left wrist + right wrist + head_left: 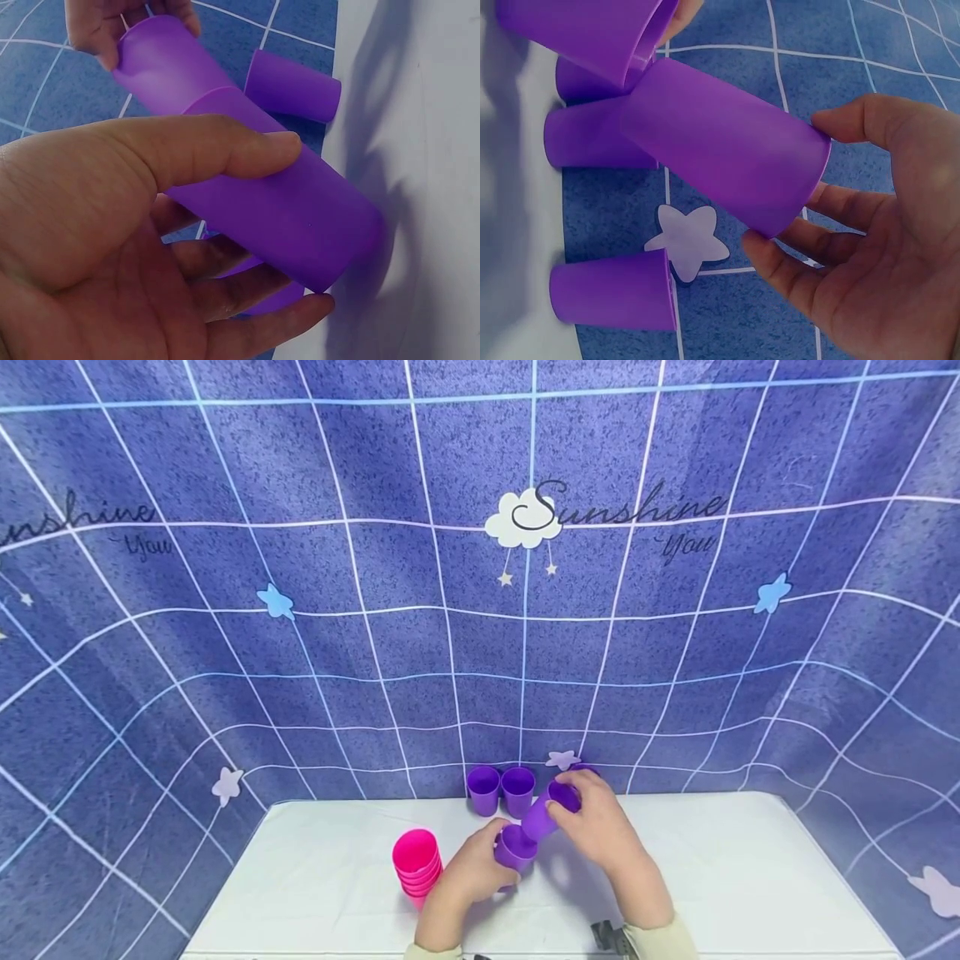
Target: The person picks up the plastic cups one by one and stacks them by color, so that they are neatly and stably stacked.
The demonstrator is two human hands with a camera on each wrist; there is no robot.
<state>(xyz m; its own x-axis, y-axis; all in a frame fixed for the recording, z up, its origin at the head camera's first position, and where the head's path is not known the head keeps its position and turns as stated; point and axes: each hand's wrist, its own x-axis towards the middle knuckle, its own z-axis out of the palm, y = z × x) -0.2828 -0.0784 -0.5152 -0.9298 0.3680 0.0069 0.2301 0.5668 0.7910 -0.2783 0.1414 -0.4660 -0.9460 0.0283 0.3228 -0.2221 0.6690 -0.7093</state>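
Note:
My left hand (474, 867) grips a purple cup (277, 206) by its side, with the thumb across it in the left wrist view. The mouth of this cup faces up and toward the right. In my right hand (600, 825) a second purple cup (731, 146) is pinched near its rim by thumb and fingertips. This second cup tilts, its base end lower and right at the mouth of the left cup. In the left wrist view its lower end is hidden inside that mouth.
Two purple cups (483, 790) (518, 792) stand side by side at the table's back edge. Another purple cup (613, 291) stands farther right, partly behind my right hand in the head view. A stack of pink cups (417, 865) stands left of my left hand on the white table (322, 877). Patterned blue cloth (390, 652) hangs behind.

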